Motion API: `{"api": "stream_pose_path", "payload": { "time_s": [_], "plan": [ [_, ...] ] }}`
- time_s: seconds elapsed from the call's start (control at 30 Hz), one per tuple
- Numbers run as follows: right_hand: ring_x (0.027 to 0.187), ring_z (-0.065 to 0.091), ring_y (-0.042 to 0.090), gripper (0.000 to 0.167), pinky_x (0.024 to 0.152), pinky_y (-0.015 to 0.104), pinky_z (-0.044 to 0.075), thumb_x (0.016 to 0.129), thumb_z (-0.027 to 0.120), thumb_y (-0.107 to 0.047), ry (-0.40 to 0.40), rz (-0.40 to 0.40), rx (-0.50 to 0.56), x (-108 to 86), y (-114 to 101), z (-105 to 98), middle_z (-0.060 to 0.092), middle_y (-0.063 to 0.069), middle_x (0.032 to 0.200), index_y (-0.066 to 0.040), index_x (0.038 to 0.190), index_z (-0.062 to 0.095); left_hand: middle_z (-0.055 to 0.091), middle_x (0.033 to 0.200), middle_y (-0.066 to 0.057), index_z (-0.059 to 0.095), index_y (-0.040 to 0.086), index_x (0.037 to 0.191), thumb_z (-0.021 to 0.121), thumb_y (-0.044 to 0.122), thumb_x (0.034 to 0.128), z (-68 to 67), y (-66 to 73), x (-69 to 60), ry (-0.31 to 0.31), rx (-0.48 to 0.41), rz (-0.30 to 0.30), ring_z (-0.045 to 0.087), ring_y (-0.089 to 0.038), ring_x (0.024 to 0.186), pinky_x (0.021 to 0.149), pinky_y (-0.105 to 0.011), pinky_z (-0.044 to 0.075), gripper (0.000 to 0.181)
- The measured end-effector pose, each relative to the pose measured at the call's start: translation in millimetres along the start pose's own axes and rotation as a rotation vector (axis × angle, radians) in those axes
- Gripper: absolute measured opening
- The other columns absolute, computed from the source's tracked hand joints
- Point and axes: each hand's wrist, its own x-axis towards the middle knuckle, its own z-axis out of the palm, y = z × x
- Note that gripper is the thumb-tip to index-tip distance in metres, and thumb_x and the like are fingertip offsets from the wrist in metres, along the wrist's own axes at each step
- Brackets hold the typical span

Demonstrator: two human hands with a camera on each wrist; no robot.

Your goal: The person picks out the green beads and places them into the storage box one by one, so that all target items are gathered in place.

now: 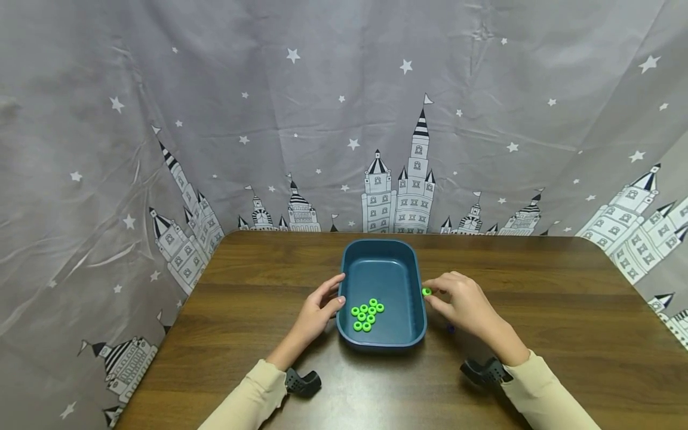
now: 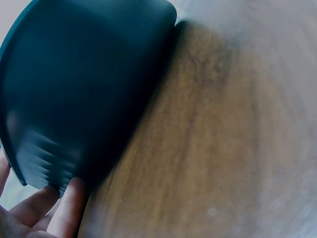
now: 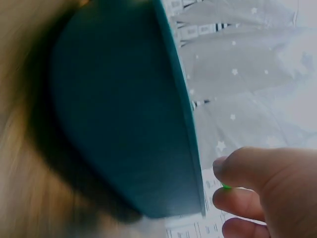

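A dark blue-green plastic bin stands on the table, with several small bright green rings lying on its floor toward the near left. My left hand holds the bin's left side; in the left wrist view its fingertips touch the outer wall below the rim. Between thumb and forefinger, my right hand pinches one green ring beside the bin's right rim. In the right wrist view only a sliver of that green ring shows between the fingers.
On the wooden table, a small dark blue piece lies partly hidden under my right hand. A grey curtain printed with castles and stars hangs behind the table. Black wrist devices are worn on both forearms.
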Motion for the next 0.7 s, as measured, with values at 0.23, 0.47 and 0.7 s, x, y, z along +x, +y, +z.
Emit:
{"api": "stream_pose_path", "payload": {
  "time_s": [0.23,0.47,0.7],
  "plan": [
    [0.076,0.065,0.017,0.018,0.065,0.028,0.054,0.082,0.079,-0.006,-0.059,0.052,0.053,19.8,-20,10,0.076,0.004,0.087,-0.005,0.099,0.079,0.056,0.146,-0.026,0.049,0.009,0.151,0.059,0.009,0.1014,0.5,0.5,-0.5,-0.004,-0.003,-0.007,0.063,-0.039,0.12,0.083,-0.034,0.061,0.05],
    [0.082,0.067,0.018,0.019,0.069,0.031,0.054,0.085,0.077,-0.011,-0.159,0.123,0.073,37.4,-38,23,0.077,0.004,0.091,-0.006,0.103,0.079,0.056,0.146,-0.026,0.05,0.009,0.15,0.059,0.01,0.1014,0.8,1.3,-0.7,-0.006,-0.003,-0.009,0.063,-0.042,0.122,0.084,-0.037,0.062,0.05],
    [0.079,0.068,0.016,0.016,0.068,0.027,0.054,0.085,0.076,-0.009,-0.199,0.083,0.097,47.2,-44,37,0.076,0.002,0.089,-0.006,0.101,0.079,0.056,0.145,-0.027,0.05,0.011,0.15,0.059,0.009,0.1012,0.1,1.5,-0.1,0.001,-0.006,-0.011,0.063,-0.04,0.121,0.083,-0.037,0.062,0.05]
  ]
}}
